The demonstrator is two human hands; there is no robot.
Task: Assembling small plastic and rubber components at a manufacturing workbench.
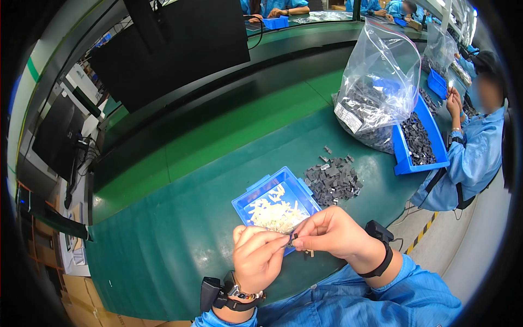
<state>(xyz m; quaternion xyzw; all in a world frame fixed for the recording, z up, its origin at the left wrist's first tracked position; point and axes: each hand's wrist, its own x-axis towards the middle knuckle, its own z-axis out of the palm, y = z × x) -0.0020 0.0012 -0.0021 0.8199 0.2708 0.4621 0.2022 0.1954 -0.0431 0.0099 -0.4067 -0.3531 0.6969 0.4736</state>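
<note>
My left hand (257,255) and my right hand (332,233) meet over the near edge of a blue bin (245,199). Pinched between their fingertips is a small black piece (294,237), too small and too covered to name more closely. Both hands are closed on it. Inside the bin lies a heap of small cream-white strips (278,214). Just beyond my right hand, a pile of small flat dark grey pieces (333,180) is spread on the green table mat (180,245).
A large clear plastic bag (370,92) of dark pieces stands at the back right. Beside it is a longer blue bin (403,158) full of dark pieces. A person in blue (474,147) works at the right. A black monitor (174,49) stands across the table.
</note>
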